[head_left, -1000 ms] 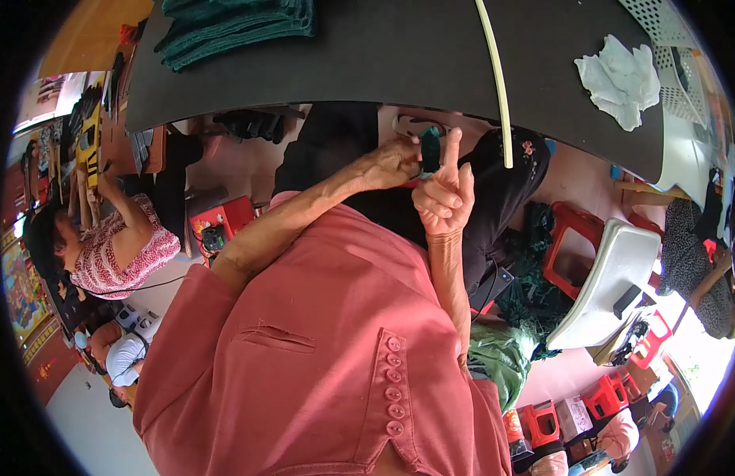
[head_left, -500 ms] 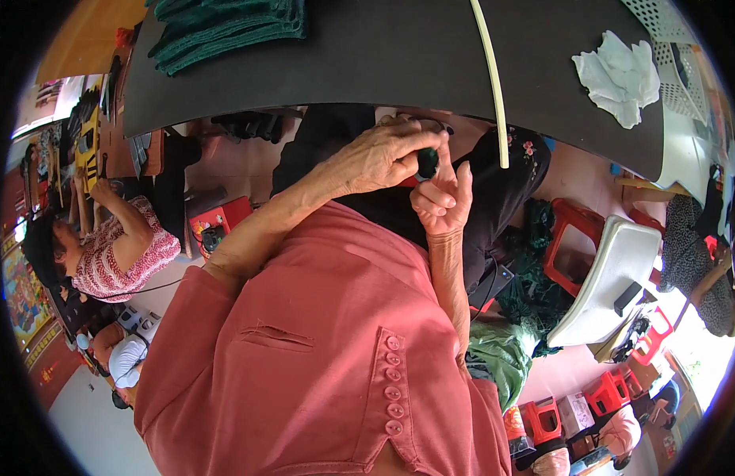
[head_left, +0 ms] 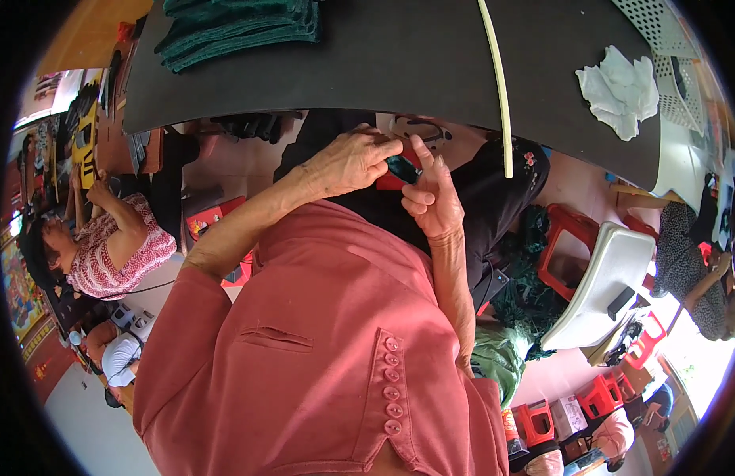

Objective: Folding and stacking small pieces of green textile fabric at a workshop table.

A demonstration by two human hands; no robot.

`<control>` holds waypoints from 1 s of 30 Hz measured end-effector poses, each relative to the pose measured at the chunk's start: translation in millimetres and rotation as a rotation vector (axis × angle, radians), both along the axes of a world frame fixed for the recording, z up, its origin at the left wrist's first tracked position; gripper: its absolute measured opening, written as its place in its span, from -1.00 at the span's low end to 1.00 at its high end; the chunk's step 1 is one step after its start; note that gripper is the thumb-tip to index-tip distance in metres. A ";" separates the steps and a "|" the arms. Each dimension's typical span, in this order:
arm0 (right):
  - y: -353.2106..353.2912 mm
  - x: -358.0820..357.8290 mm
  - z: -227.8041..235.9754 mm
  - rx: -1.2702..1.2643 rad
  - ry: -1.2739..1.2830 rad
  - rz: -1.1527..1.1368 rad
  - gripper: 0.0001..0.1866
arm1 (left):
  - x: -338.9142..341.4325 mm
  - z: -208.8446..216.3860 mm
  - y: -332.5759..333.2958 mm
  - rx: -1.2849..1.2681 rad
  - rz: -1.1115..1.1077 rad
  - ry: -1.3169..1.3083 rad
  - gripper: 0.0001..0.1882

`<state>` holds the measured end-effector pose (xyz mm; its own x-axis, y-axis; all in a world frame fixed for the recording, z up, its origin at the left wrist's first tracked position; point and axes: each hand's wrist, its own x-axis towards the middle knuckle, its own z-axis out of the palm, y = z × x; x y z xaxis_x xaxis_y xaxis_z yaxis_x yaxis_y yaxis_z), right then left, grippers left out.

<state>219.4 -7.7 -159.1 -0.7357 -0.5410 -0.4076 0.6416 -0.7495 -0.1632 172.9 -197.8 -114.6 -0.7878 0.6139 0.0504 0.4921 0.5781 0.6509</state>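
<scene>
My left hand is over my lap by the near table edge, its fingers bent and drawn together. A small dark green piece, perhaps cloth, shows beside its thumb and looks gripped there, though the grip is partly hidden. Facing it from the right is my right hand, palm partly turned up. Its index finger and thumb are stretched out and the other fingers curl loosely; I see nothing held in it. The two hands' fingertips are close, with a narrow gap between them.
On the dark table lie folded dark green cloths, a pale strip overhanging the edge and a crumpled white cloth. A white perforated basket stands far right. Red stools and a white seat are at my right. Other people work nearby.
My left hand has drawn back to the left with the dark green piece, and a gap has opened between the hands. My right hand has shifted slightly left and tilted.
</scene>
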 end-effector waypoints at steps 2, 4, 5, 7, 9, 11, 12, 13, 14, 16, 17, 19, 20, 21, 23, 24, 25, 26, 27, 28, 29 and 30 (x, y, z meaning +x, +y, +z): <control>0.3 -2.3 8.9 0.129 0.047 0.047 -0.41 | 0.4 -3.4 -5.4 -0.011 -0.022 -0.049 -0.83; 3.9 -3.8 13.6 0.140 0.054 0.071 -0.40 | 1.1 -4.3 -7.7 0.017 -0.074 -0.041 -0.83; 5.8 -3.9 14.3 0.148 0.061 0.094 -0.39 | 3.2 -3.9 -7.7 0.018 -0.071 -0.042 -0.83; 8.8 -5.4 12.6 0.155 0.068 0.110 -0.39 | 5.0 4.8 -3.6 -0.047 -0.061 -0.078 -0.82; 8.7 -7.0 13.6 0.161 0.074 0.128 -0.39 | 5.3 7.5 -2.2 0.026 -0.025 -0.135 -0.81; 7.0 -9.4 18.6 0.182 0.075 0.130 -0.39 | 7.7 8.4 -2.0 0.099 0.012 -0.193 -0.79; 7.3 -9.6 17.4 0.182 0.074 0.130 -0.39 | 9.4 9.0 -1.9 0.151 0.034 -0.230 -0.78; 7.9 -9.8 15.2 0.169 0.059 0.131 -0.40 | 10.4 9.2 -2.0 0.203 0.055 -0.267 -0.76; 8.3 -9.8 13.1 0.155 0.044 0.133 -0.41 | 10.8 8.8 -2.2 0.204 0.054 -0.269 -0.76; 8.5 -9.5 10.2 0.156 0.038 0.139 -0.42 | 12.2 7.0 -2.6 0.220 0.025 -0.223 -0.75; 8.6 -9.4 9.1 0.156 0.033 0.144 -0.43 | 12.8 4.5 -3.0 0.221 0.025 -0.225 -0.75; 8.1 -10.0 7.3 0.165 0.047 0.153 -0.43 | 13.9 -3.3 -4.8 0.172 -0.017 -0.086 -0.77; 8.1 -9.9 7.0 0.173 0.061 0.162 -0.43 | 14.3 -6.7 -6.3 0.172 -0.018 -0.088 -0.77; 8.3 -9.4 7.3 0.174 0.060 0.162 -0.43 | 14.3 -9.4 -8.2 0.144 -0.020 -0.085 -0.75; 9.8 -8.1 9.3 0.172 0.055 0.175 -0.40 | 14.6 -13.1 -11.1 0.117 -0.024 -0.083 -0.72; 11.2 -6.8 10.8 0.173 0.054 0.175 -0.40 | 14.7 -13.2 -11.7 0.118 -0.014 -0.102 -0.75; 13.4 -5.2 12.4 0.146 0.089 0.197 -0.38 | 14.8 -13.3 -12.6 0.120 -0.005 -0.120 -0.78; 16.1 -3.4 13.7 0.119 0.124 0.220 -0.36 | 14.4 -15.5 -14.2 0.121 -0.005 -0.121 -0.78; 20.9 -0.9 13.2 0.120 0.124 0.220 -0.36 | 12.8 -16.3 -15.1 0.114 -0.020 -0.135 -0.80; 27.0 2.1 11.3 0.122 0.149 0.245 -0.34 | 12.0 -16.2 -15.8 0.107 -0.036 -0.149 -0.82; 32.1 3.1 10.3 0.123 0.174 0.270 -0.31 | 11.9 -14.7 -17.9 0.108 -0.036 -0.149 -0.82; 36.1 1.9 12.0 0.125 0.174 0.269 -0.31 | 10.5 -3.8 -18.1 0.058 0.005 -0.186 -0.83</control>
